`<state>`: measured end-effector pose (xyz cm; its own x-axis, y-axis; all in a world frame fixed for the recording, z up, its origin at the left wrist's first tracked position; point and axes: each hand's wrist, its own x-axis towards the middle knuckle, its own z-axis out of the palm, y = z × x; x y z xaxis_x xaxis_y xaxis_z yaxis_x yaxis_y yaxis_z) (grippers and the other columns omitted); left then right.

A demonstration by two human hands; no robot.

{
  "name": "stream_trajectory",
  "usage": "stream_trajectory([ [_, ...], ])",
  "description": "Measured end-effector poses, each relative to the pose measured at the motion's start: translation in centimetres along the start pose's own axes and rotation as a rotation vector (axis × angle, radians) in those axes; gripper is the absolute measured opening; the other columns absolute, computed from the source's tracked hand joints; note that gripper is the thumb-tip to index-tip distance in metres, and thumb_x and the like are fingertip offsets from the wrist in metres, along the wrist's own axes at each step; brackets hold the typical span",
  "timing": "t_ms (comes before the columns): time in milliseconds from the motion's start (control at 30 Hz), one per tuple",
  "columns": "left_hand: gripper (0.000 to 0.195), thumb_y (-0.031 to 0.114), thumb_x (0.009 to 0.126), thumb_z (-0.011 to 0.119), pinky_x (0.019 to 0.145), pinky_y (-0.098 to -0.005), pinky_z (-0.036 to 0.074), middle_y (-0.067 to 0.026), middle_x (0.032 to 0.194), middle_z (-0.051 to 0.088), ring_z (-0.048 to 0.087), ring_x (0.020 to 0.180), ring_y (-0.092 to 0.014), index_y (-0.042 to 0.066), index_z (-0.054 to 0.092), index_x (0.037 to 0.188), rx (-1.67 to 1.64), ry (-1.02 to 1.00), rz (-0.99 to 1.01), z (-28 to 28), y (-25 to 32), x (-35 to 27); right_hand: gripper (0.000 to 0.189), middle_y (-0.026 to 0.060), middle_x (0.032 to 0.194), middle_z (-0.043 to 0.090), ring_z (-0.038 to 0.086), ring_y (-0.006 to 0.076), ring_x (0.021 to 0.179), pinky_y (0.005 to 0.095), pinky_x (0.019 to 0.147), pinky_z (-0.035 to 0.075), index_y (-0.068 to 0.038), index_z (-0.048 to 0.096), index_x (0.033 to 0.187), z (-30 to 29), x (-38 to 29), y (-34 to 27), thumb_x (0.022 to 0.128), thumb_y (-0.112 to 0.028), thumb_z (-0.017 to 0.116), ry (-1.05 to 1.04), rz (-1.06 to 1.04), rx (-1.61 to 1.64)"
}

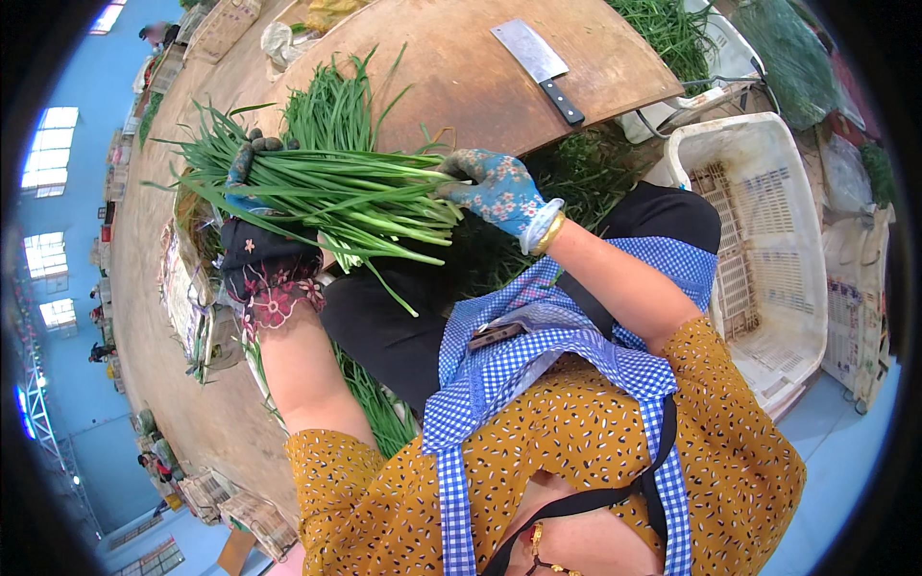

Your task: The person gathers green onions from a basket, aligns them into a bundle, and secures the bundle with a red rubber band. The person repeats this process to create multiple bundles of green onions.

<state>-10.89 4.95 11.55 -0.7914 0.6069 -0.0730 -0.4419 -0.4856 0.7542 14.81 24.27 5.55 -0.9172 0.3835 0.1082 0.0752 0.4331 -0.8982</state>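
A thick bunch of long green leafy stalks, perhaps Chinese chives (346, 187), lies across my lap side at the edge of a wooden board. My left hand (252, 169), in a soiled glove with a dark embroidered sleeve cover, wraps around its leafy end. At the pale stem ends, my right hand (497, 189), in a blue flowered glove, pinches stalks between thumb and fingers. Behind the bunch, another pile of the greens (331, 108) rests on the wooden board (461, 86). A cleaver (536, 68) with a black handle lies flat on that board, beyond my right hand.
A white plastic basket (771, 266) stands at the right. Another white crate (727, 43) with greens is at the upper right. Loose greens (583, 162) lie below the board's edge, and more (378, 403) beside my left leg. Woven sacks (191, 266) stand at the left.
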Motion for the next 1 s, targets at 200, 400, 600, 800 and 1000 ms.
stream_trajectory([
  [200, 0.031, 0.011, 0.085, 0.052, 0.093, -0.0524, 0.041, -0.0062, 0.088, 0.061, 0.057, 0.086, -0.024, -0.001, 0.049, 0.113, 0.029, 0.030, 0.051, -1.2, 0.1, 0.5, 0.027, 0.0086, 0.080, 0.063, 0.059, 0.0157, 0.073, 0.0283, 0.067, 0.047, -0.003, 0.062, 0.095, -0.8, -2.0, 3.8, 0.074, -0.020, 0.065, -0.141, 0.313, 0.355],
  [400, 0.029, 0.009, 0.086, 0.050, 0.096, -0.0519, 0.038, -0.0068, 0.090, 0.060, 0.056, 0.088, -0.024, -0.001, 0.049, 0.113, 0.038, -0.037, 0.102, -1.5, 0.1, 0.0, 0.026, 0.0090, 0.084, 0.066, 0.064, 0.0220, 0.076, 0.0339, 0.066, 0.050, -0.009, 0.064, 0.088, -5.3, -5.8, 11.2, 0.076, -0.032, 0.062, -0.374, 0.518, -0.303],
  [600, 0.028, 0.010, 0.086, 0.050, 0.097, -0.0513, 0.038, -0.0059, 0.089, 0.059, 0.056, 0.088, -0.023, -0.001, 0.050, 0.112, -0.095, 0.007, 0.055, -2.7, 1.2, 0.1, 0.029, 0.0110, 0.107, 0.062, 0.061, 0.0273, 0.094, 0.0369, 0.076, 0.051, -0.014, 0.061, 0.108, -5.0, -5.4, 11.3, 0.081, -0.024, 0.057, -0.348, 0.185, -0.876],
  [800, 0.028, 0.014, 0.086, 0.050, 0.093, -0.0493, 0.041, -0.0051, 0.089, 0.060, 0.056, 0.086, -0.022, 0.001, 0.051, 0.111, -0.046, -0.066, 0.025, -1.4, 0.1, -0.2, 0.038, 0.0153, 0.100, 0.064, 0.061, 0.0290, 0.093, 0.0360, 0.081, 0.046, -0.011, 0.062, 0.109, 1.2, 0.1, 2.3, 0.082, -0.037, 0.057, -0.099, 0.136, 0.264],
  [1000, 0.029, 0.014, 0.085, 0.051, 0.091, -0.0485, 0.042, -0.0052, 0.089, 0.062, 0.057, 0.086, -0.021, 0.003, 0.051, 0.112, -0.108, -0.133, -0.006, -0.7, -0.4, -0.1, 0.023, 0.0145, 0.084, 0.063, 0.062, 0.0314, 0.078, 0.0367, 0.069, 0.048, -0.006, 0.061, 0.091, 0.8, -1.0, 1.3, 0.076, -0.024, 0.060, 0.006, 0.158, -0.010],
])
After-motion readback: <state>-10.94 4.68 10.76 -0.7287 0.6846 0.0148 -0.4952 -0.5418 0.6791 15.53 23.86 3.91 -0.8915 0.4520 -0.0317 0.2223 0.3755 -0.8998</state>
